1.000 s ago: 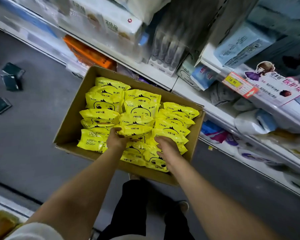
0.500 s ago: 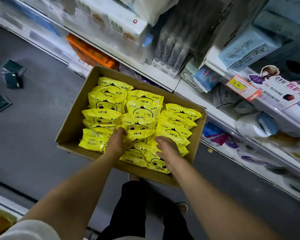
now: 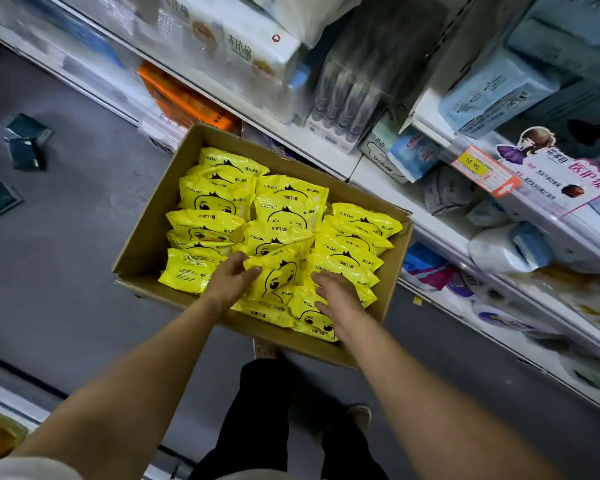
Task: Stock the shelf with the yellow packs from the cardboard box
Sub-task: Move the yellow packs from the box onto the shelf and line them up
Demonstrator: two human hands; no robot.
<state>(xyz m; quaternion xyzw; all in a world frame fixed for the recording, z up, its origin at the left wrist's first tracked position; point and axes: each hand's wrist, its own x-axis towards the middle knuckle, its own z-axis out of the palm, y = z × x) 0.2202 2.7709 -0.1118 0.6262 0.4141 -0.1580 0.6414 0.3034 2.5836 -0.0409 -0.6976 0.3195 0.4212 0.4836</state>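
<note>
An open cardboard box (image 3: 146, 237) stands on the floor beside the shelf, filled with several yellow packs printed with a duck face. My left hand (image 3: 231, 280) grips one yellow pack (image 3: 279, 277) at its left edge and has tipped it up out of the near middle row. My right hand (image 3: 336, 296) lies with fingers spread on the packs (image 3: 347, 268) at the box's near right corner. The shelf (image 3: 440, 233) runs diagonally along the right, its boards stacked with other goods.
White, blue and orange packs fill the shelf boards; a price tag (image 3: 471, 166) and a cartoon sign hang on the edge. Dark small boxes (image 3: 25, 143) lie on the grey floor at left. My legs and shoes stand below the box.
My left hand has closed on a yellow pack and lifted its edge up from the row. My right hand has stayed on the packs at the near right.
</note>
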